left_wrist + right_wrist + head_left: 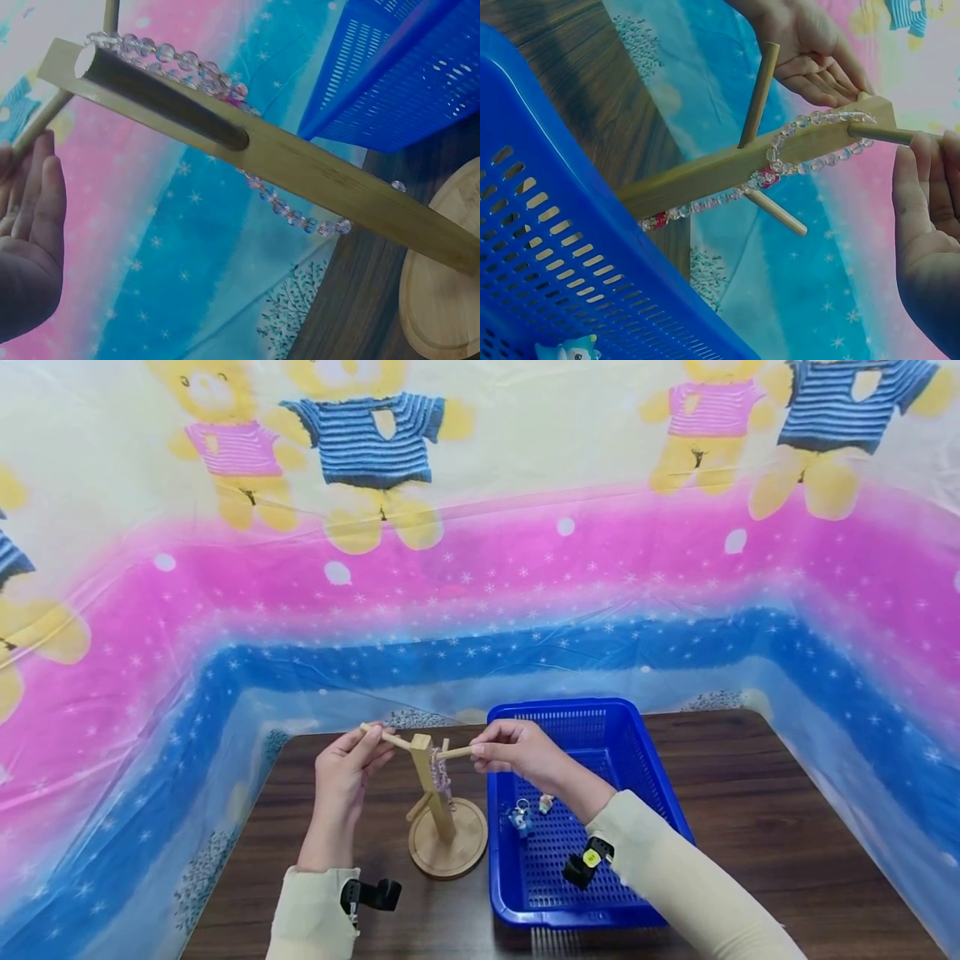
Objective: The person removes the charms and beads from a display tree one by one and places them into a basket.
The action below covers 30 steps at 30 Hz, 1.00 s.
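Observation:
A wooden peg stand [435, 793] with a round base rises to the left of the blue basket. My left hand [348, 768] pinches its upper left peg [396, 741] between thumb and fingers. On the other side, my right hand [517, 750] holds the tip of the upper right peg [454, 752]. Clear and pinkish beads [825, 116] loop over that right peg, close to the post, and hang down along it. Red beads [765, 178] show among them. Whether the beads form one strand or two, I cannot tell. Lower pegs [759, 94] carry nothing visible.
A blue perforated basket [498, 893] stands right of the stand, under my right forearm. Inside lie a blue figure keychain [521, 818] and a small multicoloured figure [546, 803]. The dark wood table [757, 827] is backed by a bear-print cloth [525, 577].

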{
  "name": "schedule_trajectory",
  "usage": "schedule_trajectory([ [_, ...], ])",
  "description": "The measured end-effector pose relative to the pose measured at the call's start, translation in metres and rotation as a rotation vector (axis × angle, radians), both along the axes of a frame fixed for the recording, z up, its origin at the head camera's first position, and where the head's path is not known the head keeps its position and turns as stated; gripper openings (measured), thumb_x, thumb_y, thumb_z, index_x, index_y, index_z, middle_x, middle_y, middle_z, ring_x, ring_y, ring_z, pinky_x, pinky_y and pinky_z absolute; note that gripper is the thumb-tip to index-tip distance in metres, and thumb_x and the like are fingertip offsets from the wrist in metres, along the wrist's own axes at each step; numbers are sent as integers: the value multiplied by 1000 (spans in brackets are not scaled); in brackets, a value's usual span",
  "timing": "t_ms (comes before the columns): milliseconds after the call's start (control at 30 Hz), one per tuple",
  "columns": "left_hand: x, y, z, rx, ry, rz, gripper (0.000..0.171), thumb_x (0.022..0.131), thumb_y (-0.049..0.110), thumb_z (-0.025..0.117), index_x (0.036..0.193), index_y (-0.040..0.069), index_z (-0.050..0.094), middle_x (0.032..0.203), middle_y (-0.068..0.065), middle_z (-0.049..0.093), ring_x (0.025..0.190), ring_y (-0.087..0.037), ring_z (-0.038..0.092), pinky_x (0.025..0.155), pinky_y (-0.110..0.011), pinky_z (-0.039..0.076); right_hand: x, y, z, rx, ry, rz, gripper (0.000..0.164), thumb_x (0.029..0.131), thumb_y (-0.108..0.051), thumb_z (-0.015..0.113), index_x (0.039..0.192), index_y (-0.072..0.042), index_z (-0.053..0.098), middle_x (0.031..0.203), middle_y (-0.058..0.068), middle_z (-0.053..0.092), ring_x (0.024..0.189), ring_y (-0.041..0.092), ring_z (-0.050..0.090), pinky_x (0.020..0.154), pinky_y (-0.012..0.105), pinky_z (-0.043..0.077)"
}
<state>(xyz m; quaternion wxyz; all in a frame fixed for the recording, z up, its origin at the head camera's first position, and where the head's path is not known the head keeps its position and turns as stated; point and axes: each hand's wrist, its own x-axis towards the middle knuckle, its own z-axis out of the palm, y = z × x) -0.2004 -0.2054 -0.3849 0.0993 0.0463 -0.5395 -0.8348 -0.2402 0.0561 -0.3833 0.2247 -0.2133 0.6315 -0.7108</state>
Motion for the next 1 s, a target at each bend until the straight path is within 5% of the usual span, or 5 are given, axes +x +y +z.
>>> schedule_trajectory([
  [333,-9,10,10,-59,-119,31,32,101,9,64,75,24,76,73,11,78,71,-1,76,72,-17,65,13,-2,3,32,52,51,24,98,-1,63,89,-22,71,86,-7,71,81,5,71,81,23,65],
  [500,-12,14,13,-77,-153,16,33,101,10,65,74,24,76,71,11,77,70,-1,75,72,-18,65,21,-5,2,34,98,79,4,97,-8,68,96,-8,72,87,-9,72,79,4,71,78,22,65],
  [767,-24,20,13,-117,-154,4,28,100,10,66,78,23,75,71,9,78,71,-3,76,71,-18,65,35,-18,0,12,129,46,29,96,-10,71,106,17,63,84,-14,73,77,1,71,76,21,65],
  [1000,-31,22,13,-169,-165,-14,25,100,11,67,80,24,75,70,11,77,70,-2,75,68,-15,63,50,-35,-7,-48,101,-45,34,96,-5,69,108,24,56,81,-15,73,75,1,70,76,19,65],
])
